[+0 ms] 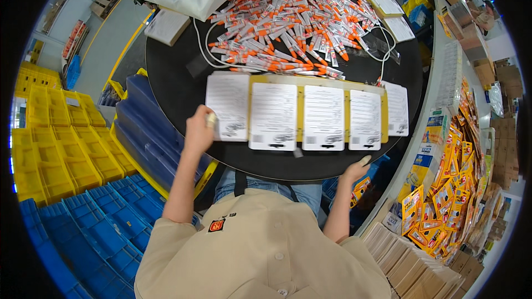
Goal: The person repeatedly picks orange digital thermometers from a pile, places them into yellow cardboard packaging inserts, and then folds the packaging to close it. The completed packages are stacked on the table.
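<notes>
At the left end of a row of white printed cards, my left hand (198, 133) is closed at the edge of the leftmost card (228, 105), its covered thumb against that edge. Three more printed cards (272, 113) stand side by side in a yellow holder (300, 112) with black slots along their lower edges. Another white card (398, 109) lies at the right end. My right hand (353, 173) is at the front right rim of the round black table (266, 170), a pale cover on one fingertip. Its other fingers are too hidden to read.
A big heap of orange-capped tubes (299, 16) covers the table's far side, with white cables (202, 50) around it. Blue crates (105, 216) and yellow crates (61, 138) stand to the left. Orange-yellow blister packs (443, 199) and cardboard sheets (410, 260) lie to the right.
</notes>
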The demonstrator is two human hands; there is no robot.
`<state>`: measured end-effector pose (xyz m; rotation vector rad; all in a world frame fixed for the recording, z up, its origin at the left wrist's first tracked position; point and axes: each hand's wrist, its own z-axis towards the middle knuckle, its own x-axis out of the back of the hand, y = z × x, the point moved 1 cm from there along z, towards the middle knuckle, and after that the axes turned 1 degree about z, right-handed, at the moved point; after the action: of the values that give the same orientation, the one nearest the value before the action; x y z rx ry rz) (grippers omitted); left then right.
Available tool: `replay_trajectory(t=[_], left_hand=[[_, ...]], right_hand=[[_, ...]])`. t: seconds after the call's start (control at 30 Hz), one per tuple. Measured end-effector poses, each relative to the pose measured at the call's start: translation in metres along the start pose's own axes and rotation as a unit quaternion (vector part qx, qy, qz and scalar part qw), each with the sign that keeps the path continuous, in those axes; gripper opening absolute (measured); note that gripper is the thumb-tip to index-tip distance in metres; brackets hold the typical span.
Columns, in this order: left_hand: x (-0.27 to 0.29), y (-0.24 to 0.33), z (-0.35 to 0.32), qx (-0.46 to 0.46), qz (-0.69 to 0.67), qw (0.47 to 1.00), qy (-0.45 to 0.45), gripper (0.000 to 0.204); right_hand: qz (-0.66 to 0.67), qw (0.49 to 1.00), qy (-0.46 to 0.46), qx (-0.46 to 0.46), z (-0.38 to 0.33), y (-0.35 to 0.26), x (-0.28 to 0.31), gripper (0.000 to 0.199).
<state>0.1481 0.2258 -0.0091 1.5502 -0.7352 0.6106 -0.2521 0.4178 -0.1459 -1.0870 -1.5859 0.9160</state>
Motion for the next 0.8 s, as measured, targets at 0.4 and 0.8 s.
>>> replay_trajectory(t=[0.4,0.8], left_hand=[[0.047,0.027,0.055,-0.24,-0.101,0.962,0.086,0.014],[0.05,0.129,-0.002,-0.129,-0.262,0.944,-0.151,0.025]], right_hand=[[-0.417,0.693,-0.162,0.565,-0.086,-0.099,0.009,0.055],[-0.019,0.674,-0.433,0.598,-0.185,-0.107,-0.077,0.02]])
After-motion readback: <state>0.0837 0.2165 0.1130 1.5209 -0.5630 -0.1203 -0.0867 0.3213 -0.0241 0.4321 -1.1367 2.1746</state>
